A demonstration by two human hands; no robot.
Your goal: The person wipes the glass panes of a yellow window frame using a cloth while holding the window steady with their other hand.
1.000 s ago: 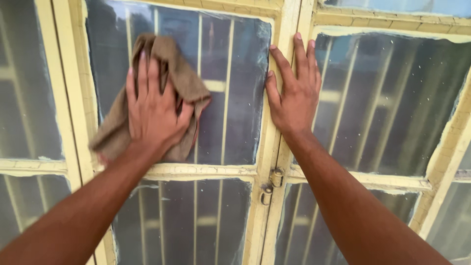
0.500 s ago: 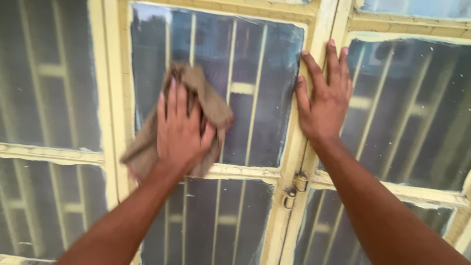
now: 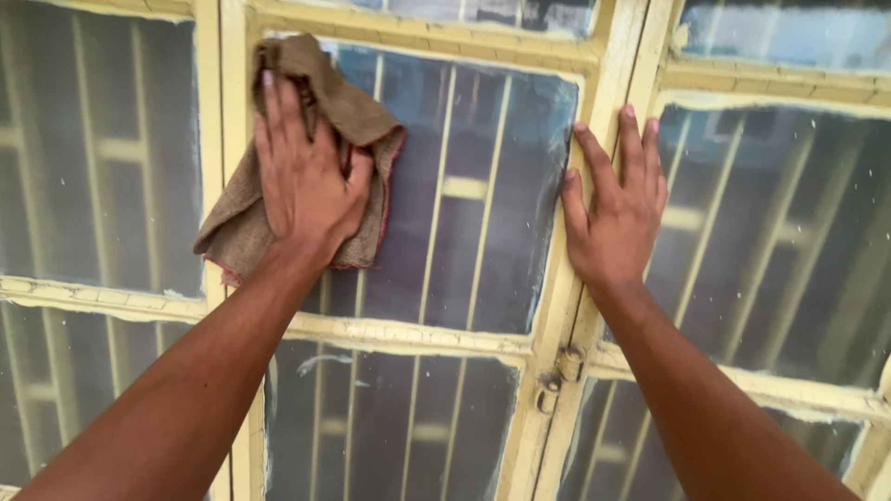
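- The left hand (image 3: 304, 181) presses a crumpled brown woven cloth (image 3: 243, 223) flat against the upper left corner of a dusty glass pane (image 3: 483, 186). Its fingers (image 3: 278, 111) are spread out over the cloth and point up; they hold it by pressure and not by a closed grip.
- The cloth covers the corner of the pane and hangs partly over the pale yellow painted wooden window frame (image 3: 408, 334) on the left side.
- The right hand (image 3: 617, 218) lies flat and holds nothing. Its fingers are wide, resting on the vertical frame post and on the edge of the next pane.
- The glass looks cloudy, with small white specks, mostly on the right pane.
- To wipe well, I think the palm should press evenly, so that the cloth does not bunch up.
- The old paint on the frame is flaking near the two small metal latches (image 3: 557, 371), so rubbing hard at the edges may bring flakes onto the glass.
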